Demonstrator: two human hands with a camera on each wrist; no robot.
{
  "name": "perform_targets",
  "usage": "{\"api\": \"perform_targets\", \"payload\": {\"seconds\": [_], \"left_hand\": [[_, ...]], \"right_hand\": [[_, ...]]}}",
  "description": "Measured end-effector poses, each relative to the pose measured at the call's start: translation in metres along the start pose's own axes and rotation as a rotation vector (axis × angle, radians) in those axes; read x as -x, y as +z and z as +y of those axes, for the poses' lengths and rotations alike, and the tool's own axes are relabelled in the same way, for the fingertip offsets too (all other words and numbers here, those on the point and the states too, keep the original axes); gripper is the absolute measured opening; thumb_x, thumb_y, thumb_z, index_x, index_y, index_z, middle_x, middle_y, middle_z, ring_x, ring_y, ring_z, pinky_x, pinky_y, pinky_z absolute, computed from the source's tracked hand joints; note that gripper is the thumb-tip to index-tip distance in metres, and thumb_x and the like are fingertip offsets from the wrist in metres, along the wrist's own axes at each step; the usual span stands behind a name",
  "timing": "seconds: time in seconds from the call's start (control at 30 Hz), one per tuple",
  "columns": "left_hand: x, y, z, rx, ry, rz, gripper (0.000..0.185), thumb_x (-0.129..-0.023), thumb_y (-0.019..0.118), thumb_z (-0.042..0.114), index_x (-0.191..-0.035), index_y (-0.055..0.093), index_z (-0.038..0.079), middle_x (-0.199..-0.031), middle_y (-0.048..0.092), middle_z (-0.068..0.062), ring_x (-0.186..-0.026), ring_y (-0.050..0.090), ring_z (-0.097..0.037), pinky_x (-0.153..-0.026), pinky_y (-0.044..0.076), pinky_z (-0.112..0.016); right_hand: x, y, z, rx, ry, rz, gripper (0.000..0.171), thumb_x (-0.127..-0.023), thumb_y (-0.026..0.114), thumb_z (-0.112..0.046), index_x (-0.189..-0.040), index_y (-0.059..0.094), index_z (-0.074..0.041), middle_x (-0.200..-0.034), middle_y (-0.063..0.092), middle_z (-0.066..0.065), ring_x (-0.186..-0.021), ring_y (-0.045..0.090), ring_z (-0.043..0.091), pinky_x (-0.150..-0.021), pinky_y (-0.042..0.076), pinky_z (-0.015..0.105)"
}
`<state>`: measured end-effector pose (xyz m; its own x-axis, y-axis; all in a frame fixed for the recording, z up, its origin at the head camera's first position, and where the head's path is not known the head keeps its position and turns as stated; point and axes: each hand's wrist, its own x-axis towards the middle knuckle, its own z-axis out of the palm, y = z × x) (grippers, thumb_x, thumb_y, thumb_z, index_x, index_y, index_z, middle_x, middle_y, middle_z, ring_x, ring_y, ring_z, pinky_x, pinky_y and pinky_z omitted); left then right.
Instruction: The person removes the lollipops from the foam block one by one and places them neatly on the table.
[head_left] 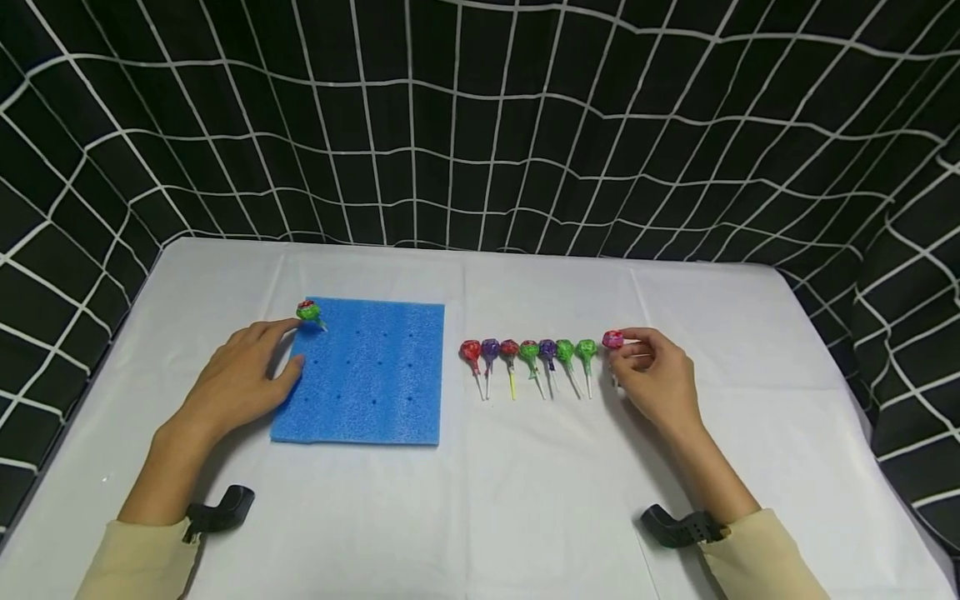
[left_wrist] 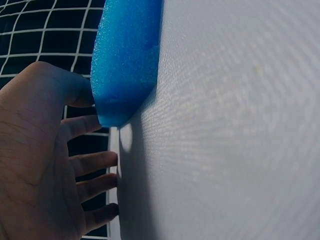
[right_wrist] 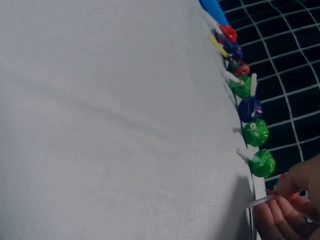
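Observation:
At the right end of a row of lollipops, my right hand (head_left: 660, 379) pinches a pink lollipop (head_left: 612, 339) between thumb and fingers; its white stick (right_wrist: 261, 201) points down toward the table in the right wrist view. My left hand (head_left: 238, 375) rests at the left edge of a square blue foam board (head_left: 390, 375) dotted with small holes. Its thumb touches the board's side, and the other fingers are loosely extended. A green-and-red lollipop (head_left: 307, 310) stands tilted at the board's upper left corner, close to the left index fingertip.
Several wrapped lollipops lie side by side right of the board, from a red lollipop (head_left: 470, 350) to a green lollipop (head_left: 587, 348), sticks toward me. A white cloth covers the table (head_left: 525, 500). Black curtain with white netting (head_left: 487, 125) rises behind and at both sides.

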<state>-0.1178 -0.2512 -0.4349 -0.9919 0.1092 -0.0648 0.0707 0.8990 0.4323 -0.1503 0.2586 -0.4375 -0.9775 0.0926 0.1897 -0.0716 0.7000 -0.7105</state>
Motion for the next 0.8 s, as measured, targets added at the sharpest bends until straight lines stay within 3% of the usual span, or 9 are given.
{"api": "perform_targets", "payload": {"seconds": [0.27,0.57,0.8], "left_hand": [[0.0002,-0.0001,0.0003,0.001,-0.006,-0.002,0.061,-0.105,0.055,0.032,-0.159,0.043,0.007,-0.160,0.045,-0.031,-0.151,0.036,-0.056,-0.121,0.029,-0.076],[0.0002,-0.0016,0.0019,0.008,-0.012,-0.014,0.061,-0.105,0.056,0.032,-0.160,0.043,0.008,-0.161,0.043,-0.031,-0.150,0.036,-0.056,-0.120,0.030,-0.077],[-0.0004,-0.0011,0.0015,-0.001,-0.010,-0.010,0.061,-0.105,0.056,0.032,-0.159,0.043,0.007,-0.160,0.044,-0.031,-0.149,0.038,-0.056,-0.120,0.031,-0.076]], "right_hand": [[-0.0018,-0.0030,0.0006,0.073,-0.015,-0.068,0.031,-0.087,0.069,-0.002,-0.117,0.073,0.001,-0.091,0.078,0.019,-0.065,0.061,-0.008,-0.057,0.047,0.008],[-0.0027,-0.0039,-0.0037,0.127,0.001,-0.104,0.032,-0.083,0.071,-0.005,-0.115,0.073,0.000,-0.089,0.078,0.015,-0.067,0.059,-0.001,-0.062,0.044,0.015],[-0.0012,-0.0032,-0.0047,0.105,0.026,-0.123,0.032,-0.084,0.070,-0.004,-0.116,0.073,0.000,-0.092,0.078,0.016,-0.068,0.062,0.002,-0.061,0.047,0.014]]}}
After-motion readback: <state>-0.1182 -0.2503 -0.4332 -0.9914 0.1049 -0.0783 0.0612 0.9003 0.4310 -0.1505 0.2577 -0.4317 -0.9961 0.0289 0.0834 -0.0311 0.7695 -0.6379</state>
